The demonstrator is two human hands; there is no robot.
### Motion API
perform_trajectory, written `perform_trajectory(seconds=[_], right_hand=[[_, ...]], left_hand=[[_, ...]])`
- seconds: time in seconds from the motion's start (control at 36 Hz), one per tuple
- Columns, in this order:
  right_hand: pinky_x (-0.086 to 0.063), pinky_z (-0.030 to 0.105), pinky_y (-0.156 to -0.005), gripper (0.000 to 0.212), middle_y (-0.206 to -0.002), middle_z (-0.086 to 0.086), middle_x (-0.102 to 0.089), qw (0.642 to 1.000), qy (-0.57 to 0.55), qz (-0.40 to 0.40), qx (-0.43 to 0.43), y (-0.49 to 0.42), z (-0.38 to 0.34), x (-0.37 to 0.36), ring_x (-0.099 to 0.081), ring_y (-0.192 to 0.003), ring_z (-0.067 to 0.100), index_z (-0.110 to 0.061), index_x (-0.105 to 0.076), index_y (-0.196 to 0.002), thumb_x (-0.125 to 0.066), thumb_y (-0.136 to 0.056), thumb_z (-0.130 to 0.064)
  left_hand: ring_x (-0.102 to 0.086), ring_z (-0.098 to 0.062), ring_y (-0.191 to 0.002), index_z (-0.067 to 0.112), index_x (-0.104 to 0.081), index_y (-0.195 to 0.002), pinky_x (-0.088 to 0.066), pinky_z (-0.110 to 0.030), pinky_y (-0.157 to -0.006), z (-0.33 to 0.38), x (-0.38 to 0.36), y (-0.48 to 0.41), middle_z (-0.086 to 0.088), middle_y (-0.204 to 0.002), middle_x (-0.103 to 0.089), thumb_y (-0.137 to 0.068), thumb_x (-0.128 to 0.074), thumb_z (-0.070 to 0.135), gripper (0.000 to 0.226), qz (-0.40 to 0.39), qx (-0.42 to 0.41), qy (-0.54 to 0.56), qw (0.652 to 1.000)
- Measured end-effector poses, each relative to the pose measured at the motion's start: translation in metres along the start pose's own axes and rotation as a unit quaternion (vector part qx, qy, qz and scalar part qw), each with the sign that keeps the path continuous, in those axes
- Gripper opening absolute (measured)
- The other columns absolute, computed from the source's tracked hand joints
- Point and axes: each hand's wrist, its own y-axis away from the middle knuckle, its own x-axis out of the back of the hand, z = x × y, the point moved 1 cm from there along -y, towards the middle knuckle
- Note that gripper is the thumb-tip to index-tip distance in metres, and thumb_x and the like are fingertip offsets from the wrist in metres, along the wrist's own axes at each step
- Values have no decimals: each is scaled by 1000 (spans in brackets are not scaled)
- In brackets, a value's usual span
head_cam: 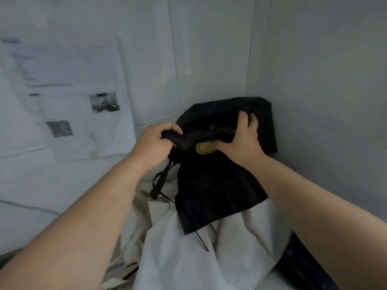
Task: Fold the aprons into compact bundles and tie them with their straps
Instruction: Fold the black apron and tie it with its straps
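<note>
A black apron point(213, 185) with a yellow print is held up in front of a grey wall corner. My left hand point(156, 145) grips a bunched, rolled fold of its upper edge. My right hand point(244, 137) grips the black cloth farther right, fingers curled over its top. The lower part of the apron hangs down over pale cloth. Thin black straps point(161, 181) dangle below my left hand, and another strap end point(202, 240) lies on the white fabric.
A heap of white and cream fabric point(188, 254) lies under the apron. Dark material point(301, 266) shows at the lower right. A printed paper sheet point(62, 97) hangs on the left wall. Grey walls meet in a corner behind.
</note>
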Motion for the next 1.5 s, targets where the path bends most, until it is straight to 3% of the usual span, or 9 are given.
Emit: perform_trajectory(seconds=[0.22,0.44,0.72,0.81,0.89,1.0,1.14,1.31,1.5], right_hand=[[-39,41,-102,54,-130,9,-52,989,-27,85,115,48,-62,2,-46,-121,27,-7,-47,-133,-62,-86,-30],[-36,12,-73,26,-97,-5,-58,979,-115,69,156,115,-124,19,-56,-91,12,-11,-63,-108,-66,-87,-25],[-19,21,-108,102,-155,-6,-19,940,-90,-259,204,227,-188,-25,-16,-143,10,-21,-21,-149,-78,-69,-48],[-33,21,-98,64,-135,0,-49,939,-70,-211,261,260,-201,-50,-43,-125,13,-19,-46,-134,-74,-78,-29],[-40,29,-72,10,-89,8,-65,959,-154,-176,157,285,-210,-60,-54,-81,16,-12,-62,-94,-52,-91,-11],[-46,42,-69,17,-76,12,-60,909,-358,-215,-5,321,-223,-55,-55,-73,21,-3,-63,-82,-55,-92,-13],[-50,43,-77,22,-85,13,-68,803,-515,-271,-127,365,-231,-45,-63,-73,30,-8,-66,-92,-53,-94,-25],[-56,40,-80,35,-98,11,-71,766,-520,-339,-164,404,-226,-24,-69,-85,26,-11,-66,-102,-56,-87,-41],[-56,37,-83,27,-97,7,-72,831,-465,-289,-97,416,-228,8,-69,-86,22,-12,-66,-99,-59,-91,-37]], left_hand=[[-59,-13,-77,18,-62,-72,-52,-19,-65,16,80,67,1,-80,-62,-84,-40,-13,40,152,94,137,974],[-61,-21,-84,17,-58,-81,-56,-41,-80,39,139,140,-5,-88,-64,-86,-31,-11,40,279,118,223,927],[-68,-20,-74,18,-66,-93,-56,-29,-59,51,159,244,-3,-81,-72,-97,-40,10,27,90,146,238,956],[-68,-16,-73,18,-67,-86,-56,-28,-60,59,166,270,1,-76,-72,-92,-46,2,27,59,130,241,960],[-63,-6,-83,26,-62,-94,-53,-21,-71,52,190,299,9,-88,-67,-84,-58,-3,31,94,80,168,978],[-43,3,-122,45,-47,-121,-35,-25,-103,28,214,350,15,-131,-48,-50,-74,54,77,48,94,92,990],[-32,-2,-136,34,-35,-143,-24,-36,-116,11,210,400,15,-146,-40,-51,-77,58,104,-61,130,132,981],[-61,4,-96,19,-62,-112,-47,-13,-87,38,192,433,15,-101,-70,-78,-69,3,39,-49,85,197,975],[-69,-22,-84,11,-70,-93,-56,-33,-80,76,201,451,-8,-89,-73,-70,-70,14,23,14,169,375,911]])
